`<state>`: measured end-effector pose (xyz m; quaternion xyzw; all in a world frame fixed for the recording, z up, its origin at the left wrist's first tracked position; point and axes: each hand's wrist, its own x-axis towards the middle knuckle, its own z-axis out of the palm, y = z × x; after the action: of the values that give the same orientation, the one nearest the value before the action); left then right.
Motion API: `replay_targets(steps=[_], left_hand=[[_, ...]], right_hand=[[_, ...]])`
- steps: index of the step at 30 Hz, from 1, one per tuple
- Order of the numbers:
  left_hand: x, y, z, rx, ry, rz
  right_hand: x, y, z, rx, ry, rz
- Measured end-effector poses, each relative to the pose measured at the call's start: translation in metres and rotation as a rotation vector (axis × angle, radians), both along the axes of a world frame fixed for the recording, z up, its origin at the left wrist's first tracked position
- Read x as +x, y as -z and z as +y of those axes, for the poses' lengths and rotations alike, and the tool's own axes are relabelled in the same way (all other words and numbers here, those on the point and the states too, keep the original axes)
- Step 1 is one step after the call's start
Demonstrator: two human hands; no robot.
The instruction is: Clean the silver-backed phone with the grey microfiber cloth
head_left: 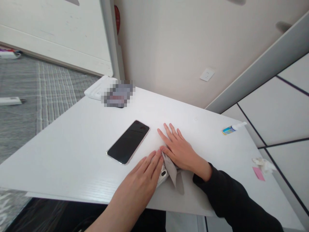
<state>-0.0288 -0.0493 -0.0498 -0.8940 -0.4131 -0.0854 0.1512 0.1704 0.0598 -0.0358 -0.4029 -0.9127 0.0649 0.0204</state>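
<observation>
My left hand (146, 170) presses down over a pale phone (159, 179) near the table's front edge, fingers straight and close together. Most of that phone is hidden; its dark camera lens (163, 173) peeks out beside the hand. A grey cloth (170, 168) hangs in a fold from under the thumb of my right hand (180, 149), whose other fingers spread out above the tabletop. Both hands nearly touch at the fingertips. Left of them, a second phone (129, 141) with a black screen and clear case lies face up.
The white table (79, 154) meets a wall with a socket (207, 74). A small spray bottle (233, 128) lies at the right, with crumpled tissue (264, 164) and a pink slip (258, 173). At the back left are a white packet (100, 87) and a blurred-out item (118, 94).
</observation>
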Motion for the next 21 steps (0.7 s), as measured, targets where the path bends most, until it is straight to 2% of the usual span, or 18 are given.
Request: replay_targets(steps=[5,12,21], left_hand=[[-0.006,-0.001,-0.003,0.011,-0.019,0.039],[-0.009,-0.004,-0.001,0.019,0.010,0.043],[-0.017,-0.016,0.002,0.052,0.077,0.170]], right_hand=[[-0.010,0.004,-0.001,0.009,0.027,0.026],[-0.022,0.012,-0.002,0.039,0.210,0.043],[-0.024,0.017,0.003,0.021,0.204,0.110]])
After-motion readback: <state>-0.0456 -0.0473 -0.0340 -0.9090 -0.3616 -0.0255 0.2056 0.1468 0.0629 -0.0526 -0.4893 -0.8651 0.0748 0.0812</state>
